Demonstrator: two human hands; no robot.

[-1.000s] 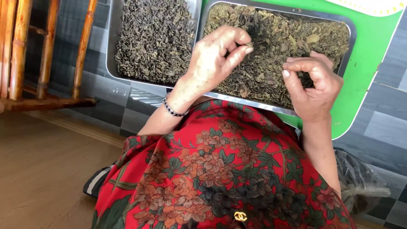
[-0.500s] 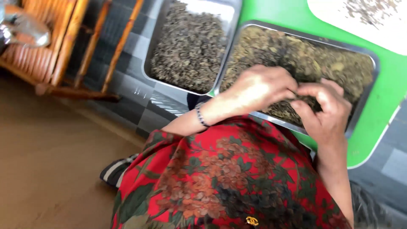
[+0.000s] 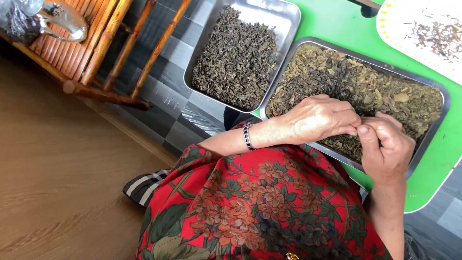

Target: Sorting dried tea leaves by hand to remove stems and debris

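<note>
A floor of grey and dark checkered tiles meets a band of wood-grain flooring on the left, and a bamboo chair stands at the upper left with a shiny metal teapot on its seat. Over the tiles lies a bright green tray table, and on it rests a steel tray filled with mixed olive and brown dried tea leaves. Just beside it on the left, edges nearly touching, is a second steel tray holding darker, finer sorted leaves (its far end shows bare metal). A white tray with a yellow dotted border sits at the upper right with a scatter of stems on it.

The person wears a red floral garment. The left hand, with a beaded bracelet at the wrist, reaches across the near rim of the mixed tray, its fingers curled in and closed to a narrow pinch over the leaves. The right hand meets it fingertip to fingertip, thumb raised and fingers bent inward, also narrowed to a pinch. Whatever bit of leaf they may hold between them is too small to make out.
</note>
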